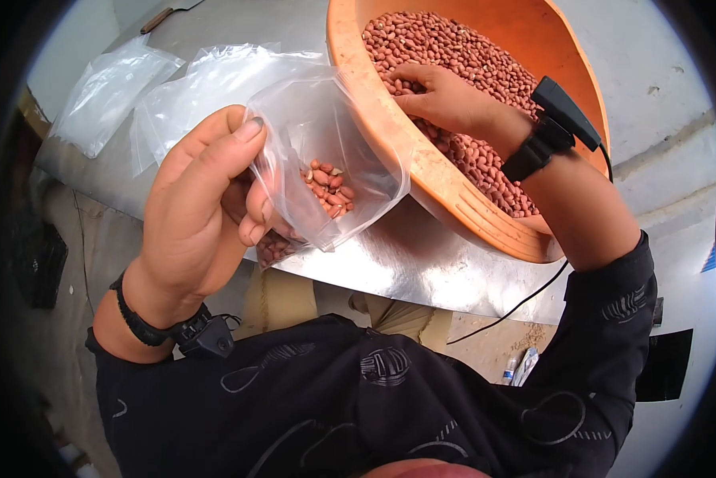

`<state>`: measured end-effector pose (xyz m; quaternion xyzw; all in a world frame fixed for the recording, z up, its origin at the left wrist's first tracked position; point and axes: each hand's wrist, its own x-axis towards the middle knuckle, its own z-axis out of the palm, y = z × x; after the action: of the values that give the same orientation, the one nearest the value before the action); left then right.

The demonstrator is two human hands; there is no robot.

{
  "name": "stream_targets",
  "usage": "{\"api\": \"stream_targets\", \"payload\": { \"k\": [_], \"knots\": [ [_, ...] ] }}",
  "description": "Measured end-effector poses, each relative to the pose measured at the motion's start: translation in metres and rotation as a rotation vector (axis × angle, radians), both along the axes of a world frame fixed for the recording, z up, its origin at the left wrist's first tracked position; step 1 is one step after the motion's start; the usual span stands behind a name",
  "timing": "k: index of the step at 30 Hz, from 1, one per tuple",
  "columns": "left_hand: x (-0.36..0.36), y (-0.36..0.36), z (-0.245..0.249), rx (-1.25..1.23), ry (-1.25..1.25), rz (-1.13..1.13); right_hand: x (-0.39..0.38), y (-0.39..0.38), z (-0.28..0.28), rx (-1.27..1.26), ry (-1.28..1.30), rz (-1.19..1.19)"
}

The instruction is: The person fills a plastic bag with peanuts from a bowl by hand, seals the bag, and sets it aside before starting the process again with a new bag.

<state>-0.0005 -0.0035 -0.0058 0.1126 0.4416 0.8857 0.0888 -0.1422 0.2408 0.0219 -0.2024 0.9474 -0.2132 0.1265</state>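
Observation:
My left hand [207,191] is closed on the rim of a clear plastic bag [374,159], whose mouth gapes toward the basin. Some reddish peanuts [326,190] lie inside this bag, and more show through its lower end. Inside the large orange basin [461,195], my right hand [442,95] is down among a heap of red-skinned peanuts [453,48], close to the near left wall. Its fingers curl into the peanuts, with the tips partly hidden. The bag's right edge overlaps the basin's outer side.
Flat clear plastic bags [207,95] are spread on the metal table [406,263] at the left, with another stack [107,95] beyond. A wooden-handled tool [157,20] lies at the far edge. A black cable [517,307] hangs from my right wrist past the table edge.

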Motion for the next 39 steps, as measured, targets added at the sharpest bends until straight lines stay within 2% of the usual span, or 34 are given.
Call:
{"api": "stream_targets", "payload": {
  "k": [4,5,8,9,13,16,19,22,23,26,29,32,35,37,38,39],
  "knots": [
    [0.0,0.002,0.003,0.008,0.007,-0.046,0.002,0.007,-0.006,-0.172,-0.025,0.067],
    [0.0,0.005,0.004,-0.001,0.015,-0.047,0.007,0.009,0.002,-0.111,-0.056,-0.028],
    [-0.003,0.006,0.003,0.023,0.057,-0.084,0.006,0.02,0.013,-0.057,0.026,0.077],
    [-0.005,0.005,0.001,0.028,0.065,-0.094,0.007,0.021,0.017,-0.028,0.135,0.093],
    [-0.01,0.003,-0.003,0.001,0.095,-0.077,0.017,0.018,0.05,-0.151,0.05,0.09],
    [-0.008,0.005,-0.001,-0.018,0.088,-0.072,0.045,-0.005,0.077,-0.225,0.01,0.183],
    [-0.009,0.006,-0.002,-0.036,0.09,-0.045,0.077,-0.045,0.092,-0.317,-0.209,0.344],
    [-0.006,0.006,-0.001,-0.033,0.091,-0.03,0.083,-0.069,0.083,-0.09,-0.153,0.462],
    [-0.004,0.007,0.0,-0.038,0.094,-0.015,0.088,-0.076,0.079,-0.056,-0.131,0.388],
    [0.0,0.009,0.004,-0.055,0.102,0.013,0.1,-0.093,0.077,0.062,-0.059,0.356],
    [0.0,0.006,0.002,-0.059,0.113,0.002,0.1,-0.093,0.077,-0.009,-0.204,0.333],
    [-0.004,0.003,-0.001,-0.033,0.14,-0.024,0.1,-0.091,0.076,-0.068,-0.228,0.343],
    [-0.004,0.001,-0.001,-0.028,0.133,-0.042,0.092,-0.081,0.072,-0.011,0.004,0.465],
    [-0.003,0.0,-0.001,-0.037,0.121,-0.048,0.089,-0.078,0.076,-0.073,-0.06,0.299],
    [-0.002,-0.001,-0.002,-0.024,0.115,-0.07,0.089,-0.077,0.082,-0.17,-0.233,0.083],
    [-0.002,-0.003,-0.003,-0.01,0.11,-0.093,0.077,-0.063,0.086,-0.208,-0.201,0.101]
  ]
}}
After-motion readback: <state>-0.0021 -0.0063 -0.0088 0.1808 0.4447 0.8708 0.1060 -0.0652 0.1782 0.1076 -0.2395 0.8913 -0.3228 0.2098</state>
